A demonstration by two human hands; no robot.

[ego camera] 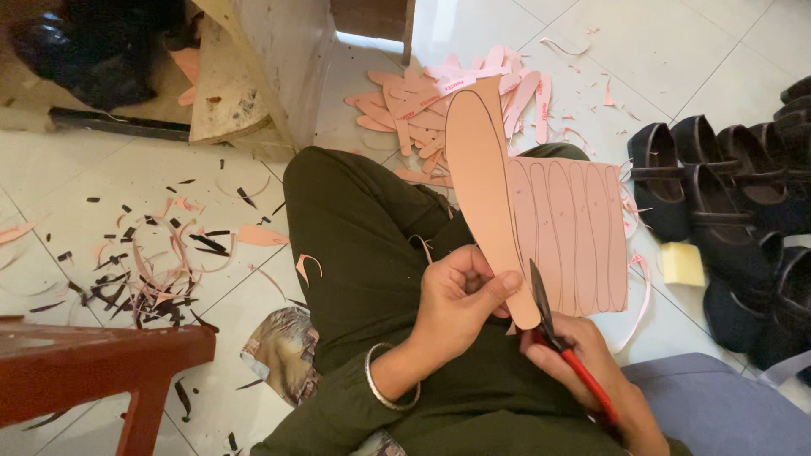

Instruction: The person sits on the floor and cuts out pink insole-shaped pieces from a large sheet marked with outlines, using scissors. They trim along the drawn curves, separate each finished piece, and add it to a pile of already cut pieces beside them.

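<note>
Over the lap of a seated person in dark green clothing, the left hand point(456, 295) pinches the lower end of a tan insole-shaped strip point(481, 186) between thumb and curled fingers point(500, 285), closed firmly on it. At 4 o'clock from this hand, the right hand point(591, 363) grips red-handled scissors point(562, 338); its fingers are wrapped shut around the handles, and the dark blades stand partly parted at the strip's bottom edge. Strip and tan board sheet point(574, 236) are joined, the sheet lying at 3 o'clock of the strip and marked with a row of long pen-drawn outlines. A metal bangle point(384, 388) circles the left wrist. At 12 o'clock, a pile of cut pink insole pieces point(448, 97) lies on the white tiled floor point(101, 186). At 9 o'clock, dark and pink offcuts point(160, 270) are scattered over the tiles. At 3 o'clock stands a row of black shoes point(726, 203), with a yellow sponge block point(681, 263) just beside them. A red stool point(93, 363) occupies 8 o'clock.
</note>
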